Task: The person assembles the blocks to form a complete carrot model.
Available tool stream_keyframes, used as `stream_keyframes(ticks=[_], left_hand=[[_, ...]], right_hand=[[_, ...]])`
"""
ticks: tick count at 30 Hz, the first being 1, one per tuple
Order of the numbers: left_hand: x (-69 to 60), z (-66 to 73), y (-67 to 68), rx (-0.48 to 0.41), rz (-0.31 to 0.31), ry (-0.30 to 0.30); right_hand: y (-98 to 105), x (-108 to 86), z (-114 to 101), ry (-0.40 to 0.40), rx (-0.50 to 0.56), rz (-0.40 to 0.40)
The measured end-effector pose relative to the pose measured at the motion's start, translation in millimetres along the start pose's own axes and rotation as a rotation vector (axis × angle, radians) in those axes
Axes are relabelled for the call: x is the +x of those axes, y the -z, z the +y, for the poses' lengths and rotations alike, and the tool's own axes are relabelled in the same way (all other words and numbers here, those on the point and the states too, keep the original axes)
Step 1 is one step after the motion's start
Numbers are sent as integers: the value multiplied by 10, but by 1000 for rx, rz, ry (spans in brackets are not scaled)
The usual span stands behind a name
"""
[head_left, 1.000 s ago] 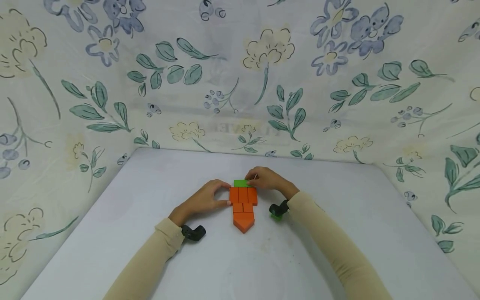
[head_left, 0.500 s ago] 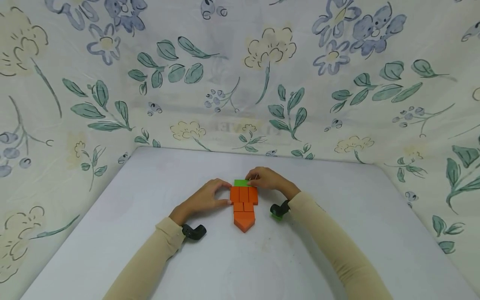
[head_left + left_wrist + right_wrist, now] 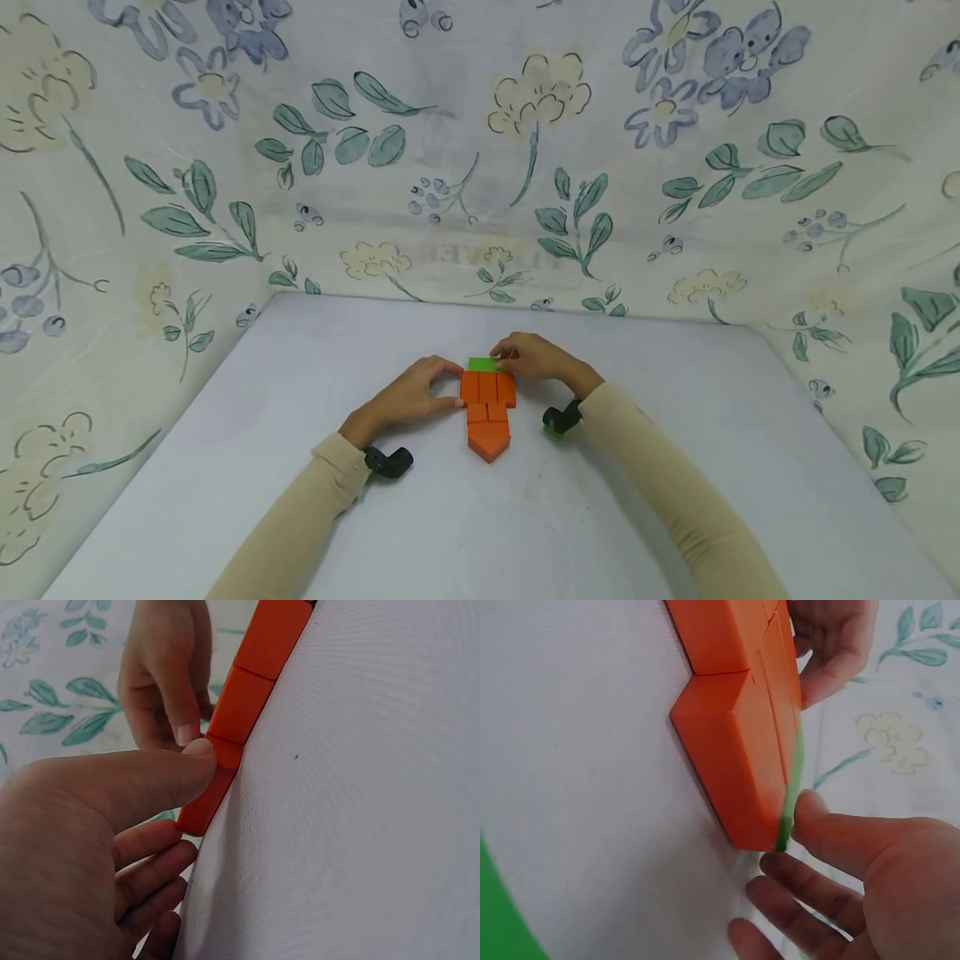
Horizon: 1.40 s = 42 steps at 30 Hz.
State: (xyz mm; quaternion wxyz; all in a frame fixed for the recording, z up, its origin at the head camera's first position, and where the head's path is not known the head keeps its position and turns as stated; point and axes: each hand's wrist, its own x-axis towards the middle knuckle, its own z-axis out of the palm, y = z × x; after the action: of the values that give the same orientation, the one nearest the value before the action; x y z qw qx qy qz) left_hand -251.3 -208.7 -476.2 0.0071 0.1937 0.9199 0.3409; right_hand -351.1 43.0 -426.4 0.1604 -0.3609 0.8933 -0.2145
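Note:
Orange blocks [image 3: 488,388] lie flat together on a white table, with a wider row at the far side, two small blocks below it and a pointed block [image 3: 488,440] nearest me. A flat green block [image 3: 482,364] sits against the row's far edge. My left hand [image 3: 411,393] spans the row's left end, its thumb and index finger pinching the leftmost orange block [image 3: 206,799]. My right hand [image 3: 538,357] pinches the right end of the green block [image 3: 796,776] between thumb and index finger. In the head view, those fingers cover that end.
Another green piece [image 3: 553,432] lies right of the orange blocks, partly hidden by the black right wrist camera [image 3: 561,416]. The left wrist camera [image 3: 388,462] is close above the white table [image 3: 480,533]. A floral cloth [image 3: 465,167] hangs behind the table and at its sides.

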Motion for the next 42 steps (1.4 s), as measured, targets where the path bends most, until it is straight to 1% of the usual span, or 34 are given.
stream_keyframes(ticks=[2, 4, 7, 9, 12, 16, 20, 23, 25, 27, 28, 31, 34, 36, 39, 42], left_hand=[[11, 4, -4, -3, 2, 1], [17, 4, -6, -3, 2, -1], [19, 3, -8, -2, -2, -1], [18, -4, -9, 1, -4, -2], [18, -18, -15, 3, -2, -3], [17, -22, -11, 0, 5, -8], [10, -26, -6, -1, 8, -3], [14, -35, -7, -5, 2, -3], [20, -40, -11, -8, -2, -11], [17, -31, -12, -10, -4, -17], [11, -28, -4, -13, -1, -18], [-3, -22, 6, -25, 15, -23], [8, -34, -12, -28, 15, -32], [18, -41, -26, -26, 6, -39], [27, -41, -27, -16, -3, -34], [31, -29, -4, -12, 2, -33]], right_hand=[[47, -71, -1, 43, -26, 36], [100, -176, -5, 73, -35, 88], [167, -383, -7, 104, -28, 157], [201, -539, -3, 109, -25, 177], [247, -789, -4, 91, -29, 178], [267, -1104, 44, 66, -50, 203], [221, -1344, 167, 39, -67, 244], [157, -1488, 277, -24, -46, 252], [104, -1572, 363, -58, -11, 245], [47, -1631, 459, -69, 25, 239], [21, -1643, 500, -61, 40, 239], [-43, -1651, 614, -2, 80, 256], [-107, -1655, 691, 23, 121, 295], [-156, -1656, 734, 22, 155, 319], [-231, -1643, 782, 17, 200, 349], [-295, -1614, 815, 14, 206, 388]])
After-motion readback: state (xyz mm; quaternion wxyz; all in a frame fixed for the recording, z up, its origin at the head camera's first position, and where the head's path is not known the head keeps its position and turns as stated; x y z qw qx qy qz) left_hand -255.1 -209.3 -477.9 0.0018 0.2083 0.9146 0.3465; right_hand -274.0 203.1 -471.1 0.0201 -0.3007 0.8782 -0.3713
